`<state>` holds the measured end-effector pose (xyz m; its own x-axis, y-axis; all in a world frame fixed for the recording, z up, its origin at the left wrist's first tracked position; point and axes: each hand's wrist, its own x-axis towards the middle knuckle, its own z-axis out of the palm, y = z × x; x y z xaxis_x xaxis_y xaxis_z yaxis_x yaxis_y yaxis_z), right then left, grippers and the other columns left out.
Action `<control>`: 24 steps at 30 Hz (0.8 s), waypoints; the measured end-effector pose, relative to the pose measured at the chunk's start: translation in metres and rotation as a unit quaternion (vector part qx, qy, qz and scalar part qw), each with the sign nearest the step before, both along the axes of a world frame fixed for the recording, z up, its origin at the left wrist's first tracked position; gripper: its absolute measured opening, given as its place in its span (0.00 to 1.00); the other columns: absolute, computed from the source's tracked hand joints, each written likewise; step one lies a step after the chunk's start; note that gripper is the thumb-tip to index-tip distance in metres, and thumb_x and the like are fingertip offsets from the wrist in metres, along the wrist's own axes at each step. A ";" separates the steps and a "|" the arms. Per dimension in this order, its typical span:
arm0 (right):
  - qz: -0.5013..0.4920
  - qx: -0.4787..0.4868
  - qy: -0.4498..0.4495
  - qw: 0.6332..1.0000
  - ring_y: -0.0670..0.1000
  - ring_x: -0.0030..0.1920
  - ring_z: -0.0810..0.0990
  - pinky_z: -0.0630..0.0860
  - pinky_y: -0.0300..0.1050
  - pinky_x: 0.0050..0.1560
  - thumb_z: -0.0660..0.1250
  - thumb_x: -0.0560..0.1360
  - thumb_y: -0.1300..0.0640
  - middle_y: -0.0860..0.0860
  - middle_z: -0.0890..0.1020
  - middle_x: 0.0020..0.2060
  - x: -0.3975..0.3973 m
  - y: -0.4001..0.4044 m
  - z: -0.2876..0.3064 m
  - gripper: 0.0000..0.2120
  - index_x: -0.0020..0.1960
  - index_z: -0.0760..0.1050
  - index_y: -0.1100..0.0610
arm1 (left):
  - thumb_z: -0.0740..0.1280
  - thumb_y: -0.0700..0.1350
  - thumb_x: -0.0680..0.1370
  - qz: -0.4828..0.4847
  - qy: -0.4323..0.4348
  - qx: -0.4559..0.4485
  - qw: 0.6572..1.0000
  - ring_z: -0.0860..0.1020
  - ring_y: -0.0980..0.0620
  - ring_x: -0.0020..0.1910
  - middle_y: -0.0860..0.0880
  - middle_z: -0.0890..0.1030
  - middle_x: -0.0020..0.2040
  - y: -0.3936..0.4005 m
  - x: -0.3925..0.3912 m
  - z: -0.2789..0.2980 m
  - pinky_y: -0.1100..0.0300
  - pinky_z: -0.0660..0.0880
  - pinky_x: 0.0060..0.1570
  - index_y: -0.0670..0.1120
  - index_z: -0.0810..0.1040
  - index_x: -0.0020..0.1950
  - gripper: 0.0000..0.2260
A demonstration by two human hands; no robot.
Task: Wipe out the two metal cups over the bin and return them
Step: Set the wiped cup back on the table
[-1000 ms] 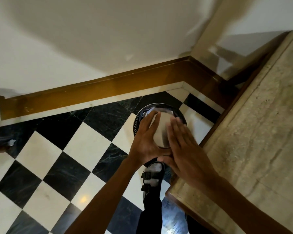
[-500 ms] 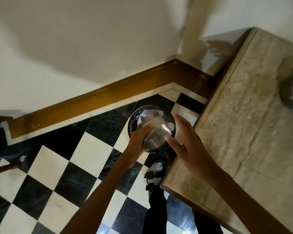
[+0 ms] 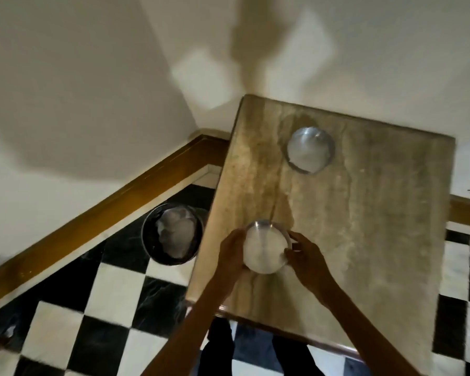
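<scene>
I hold a metal cup (image 3: 265, 248) over the near left part of the stone table (image 3: 369, 240). My left hand (image 3: 232, 253) grips its left side and my right hand (image 3: 307, 257) grips its right side. Whether the cup touches the tabletop, I cannot tell. A second metal cup (image 3: 310, 150) stands on the table farther back, apart from both hands. The round dark bin (image 3: 173, 233) sits on the floor just left of the table, with crumpled white paper inside.
The floor is black and white checkered tile with a brown skirting board (image 3: 106, 213) along the white wall. My legs and sandals show under the table's near edge. The table's left edge overhangs the bin.
Both hands carried the cup from over the bin rightward onto the table area. The view swung right, showing the second cup and the whole tabletop.
</scene>
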<state>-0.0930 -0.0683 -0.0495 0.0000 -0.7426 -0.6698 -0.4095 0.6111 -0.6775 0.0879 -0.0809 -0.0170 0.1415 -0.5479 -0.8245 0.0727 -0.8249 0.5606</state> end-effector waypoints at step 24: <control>-0.331 -0.014 -0.019 0.943 0.58 0.45 0.86 0.84 0.53 0.46 0.70 0.73 0.63 0.60 0.86 0.46 -0.193 -0.131 -0.015 0.16 0.61 0.80 0.60 | 0.61 0.42 0.83 0.199 0.147 -0.005 0.969 0.78 0.46 0.62 0.45 0.81 0.57 -0.137 -0.238 -0.003 0.39 0.75 0.65 0.45 0.79 0.52 0.07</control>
<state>-0.2858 -0.1998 -0.0642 -0.4463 -0.6058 -0.6586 0.0815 0.7054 -0.7041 -0.1504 -0.2177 -0.0195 0.1033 -0.5062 -0.8562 0.5412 -0.6936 0.4754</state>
